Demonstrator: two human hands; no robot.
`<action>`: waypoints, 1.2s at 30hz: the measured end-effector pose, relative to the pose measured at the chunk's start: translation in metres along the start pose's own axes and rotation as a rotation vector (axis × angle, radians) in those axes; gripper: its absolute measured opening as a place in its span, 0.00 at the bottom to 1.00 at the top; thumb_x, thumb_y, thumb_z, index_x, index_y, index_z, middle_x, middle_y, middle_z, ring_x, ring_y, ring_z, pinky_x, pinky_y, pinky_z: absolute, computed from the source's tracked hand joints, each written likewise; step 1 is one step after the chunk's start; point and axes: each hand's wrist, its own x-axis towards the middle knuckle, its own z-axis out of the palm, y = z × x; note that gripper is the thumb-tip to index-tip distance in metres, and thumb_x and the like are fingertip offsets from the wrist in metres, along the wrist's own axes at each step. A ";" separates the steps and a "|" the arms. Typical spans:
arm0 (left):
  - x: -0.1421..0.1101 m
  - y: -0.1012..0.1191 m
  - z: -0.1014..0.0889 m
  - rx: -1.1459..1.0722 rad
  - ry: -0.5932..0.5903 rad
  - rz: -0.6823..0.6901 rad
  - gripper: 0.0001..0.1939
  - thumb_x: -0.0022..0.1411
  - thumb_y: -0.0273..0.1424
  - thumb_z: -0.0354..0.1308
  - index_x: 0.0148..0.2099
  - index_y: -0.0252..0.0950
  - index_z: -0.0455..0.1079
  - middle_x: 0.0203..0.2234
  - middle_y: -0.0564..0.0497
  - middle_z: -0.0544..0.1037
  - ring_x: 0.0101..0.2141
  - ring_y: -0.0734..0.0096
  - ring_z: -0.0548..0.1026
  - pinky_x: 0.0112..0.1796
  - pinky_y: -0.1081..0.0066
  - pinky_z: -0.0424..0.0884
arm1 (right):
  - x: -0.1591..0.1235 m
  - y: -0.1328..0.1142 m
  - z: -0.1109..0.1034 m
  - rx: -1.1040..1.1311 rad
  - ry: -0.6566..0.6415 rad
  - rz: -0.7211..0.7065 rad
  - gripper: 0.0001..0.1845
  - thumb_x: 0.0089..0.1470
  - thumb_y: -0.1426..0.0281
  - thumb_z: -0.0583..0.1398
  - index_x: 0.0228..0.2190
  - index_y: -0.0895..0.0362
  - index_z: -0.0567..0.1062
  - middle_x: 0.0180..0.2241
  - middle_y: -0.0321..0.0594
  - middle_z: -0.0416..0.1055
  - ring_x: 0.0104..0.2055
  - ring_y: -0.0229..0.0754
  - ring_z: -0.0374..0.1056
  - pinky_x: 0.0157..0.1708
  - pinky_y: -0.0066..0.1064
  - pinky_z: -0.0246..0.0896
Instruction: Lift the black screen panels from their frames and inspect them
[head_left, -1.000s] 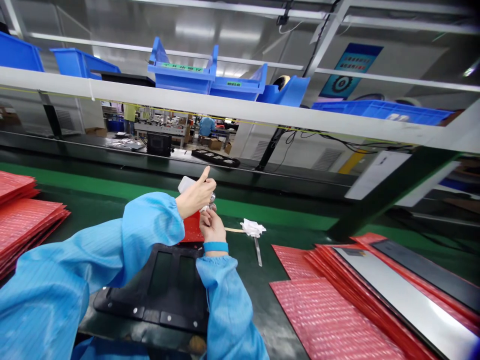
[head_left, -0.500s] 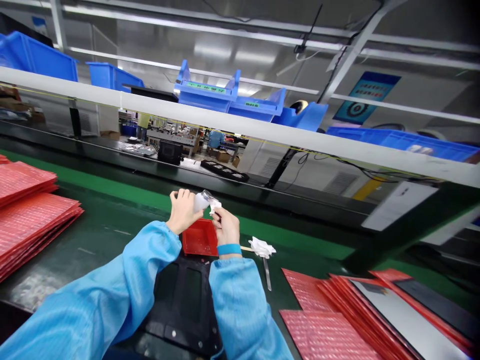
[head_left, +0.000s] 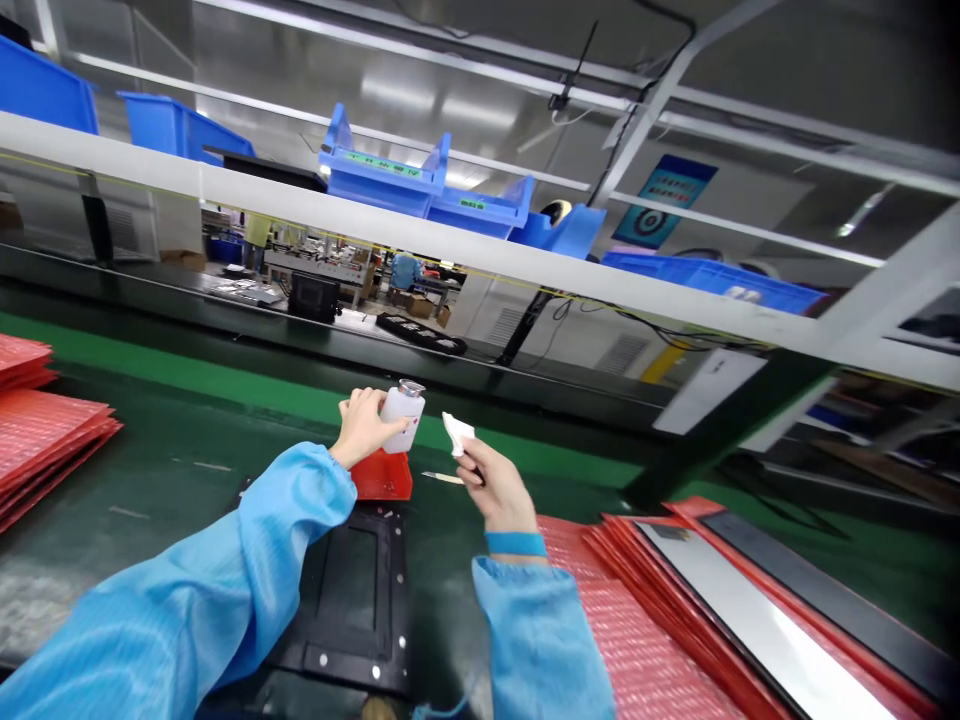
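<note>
My left hand (head_left: 363,425) is wrapped round a small white bottle (head_left: 401,413) with a clear cap, held upright above a red tray (head_left: 382,477). My right hand (head_left: 495,486) pinches a small white cloth piece (head_left: 457,433) on a dark stick, a hand's width right of the bottle. A black fixture plate (head_left: 352,590) lies on the green mat below both sleeves. A thin pale stick (head_left: 442,478) rests on the mat between the hands.
Stacks of red bubble bags lie at the left (head_left: 45,440) and right (head_left: 645,640). Long display panels (head_left: 757,620) rest on the right stack. A white shelf rail (head_left: 420,240) with blue bins (head_left: 390,170) runs overhead. A black conveyor (head_left: 225,310) runs behind.
My right hand pulled the cloth piece away from the bottle's mouth and moved right. The bottle went from tilted to upright in my left hand. The view shifted.
</note>
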 end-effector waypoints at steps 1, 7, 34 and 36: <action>-0.001 0.008 0.007 -0.020 -0.026 0.021 0.21 0.54 0.49 0.59 0.42 0.39 0.68 0.39 0.50 0.72 0.46 0.58 0.65 0.45 0.61 0.58 | -0.007 -0.006 -0.014 -0.006 0.044 -0.047 0.12 0.44 0.71 0.69 0.26 0.62 0.71 0.20 0.29 0.61 0.18 0.27 0.53 0.12 0.17 0.43; -0.026 0.056 0.071 -0.148 -0.240 0.161 0.22 0.51 0.46 0.63 0.43 0.37 0.68 0.38 0.49 0.73 0.44 0.60 0.67 0.44 0.64 0.62 | -0.057 -0.023 -0.102 -0.074 0.435 -0.316 0.21 0.30 0.68 0.72 0.29 0.61 0.74 0.23 0.32 0.66 0.23 0.29 0.57 0.15 0.16 0.48; -0.052 -0.108 0.043 -0.166 -0.032 -0.146 0.36 0.59 0.36 0.53 0.65 0.30 0.46 0.50 0.38 0.65 0.52 0.54 0.65 0.52 0.54 0.62 | -0.047 0.063 -0.021 -1.524 -0.087 -0.764 0.18 0.65 0.66 0.45 0.39 0.56 0.73 0.37 0.41 0.69 0.34 0.42 0.69 0.27 0.30 0.58; -0.053 -0.106 0.051 -0.205 -0.032 -0.117 0.40 0.57 0.33 0.54 0.67 0.34 0.42 0.56 0.38 0.61 0.57 0.53 0.60 0.55 0.53 0.58 | -0.042 0.066 -0.022 -1.568 -0.089 -0.789 0.18 0.65 0.66 0.44 0.40 0.56 0.72 0.37 0.41 0.68 0.33 0.42 0.69 0.27 0.29 0.59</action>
